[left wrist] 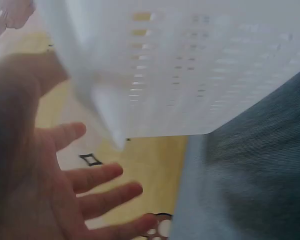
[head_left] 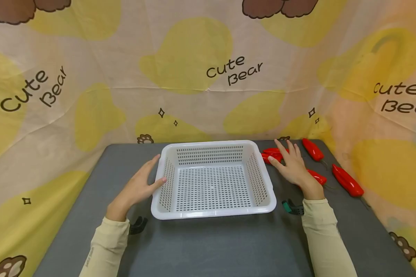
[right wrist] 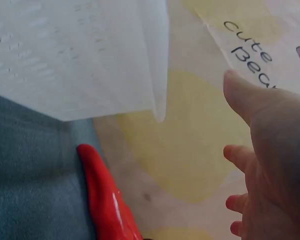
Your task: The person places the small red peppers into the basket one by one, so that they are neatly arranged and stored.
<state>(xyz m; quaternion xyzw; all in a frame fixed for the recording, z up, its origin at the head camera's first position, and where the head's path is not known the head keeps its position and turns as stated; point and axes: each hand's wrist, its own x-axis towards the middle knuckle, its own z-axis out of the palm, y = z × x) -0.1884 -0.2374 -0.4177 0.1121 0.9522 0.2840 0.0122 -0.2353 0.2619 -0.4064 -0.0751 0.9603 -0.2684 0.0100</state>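
Note:
A white perforated plastic basket [head_left: 213,214] sits in the middle of the grey table, with nothing in it. At its left side, my left hand [head_left: 138,188] has its thumb over the rim. The other fingers of that hand stretch along the outside, spread and apart from the wall in the left wrist view. My right hand [head_left: 292,167] is to the right of the basket, fingers spread and holding nothing, above some red peppers [head_left: 272,157]. The right wrist view shows a gap between this hand and the basket's rim [right wrist: 159,75].
More red peppers lie at the right: one at the back [head_left: 312,149], one partly behind the right wrist [head_left: 317,177], one by the table's right edge [head_left: 347,181]. A printed cloth [head_left: 194,107] hangs behind and around the grey table [head_left: 208,250].

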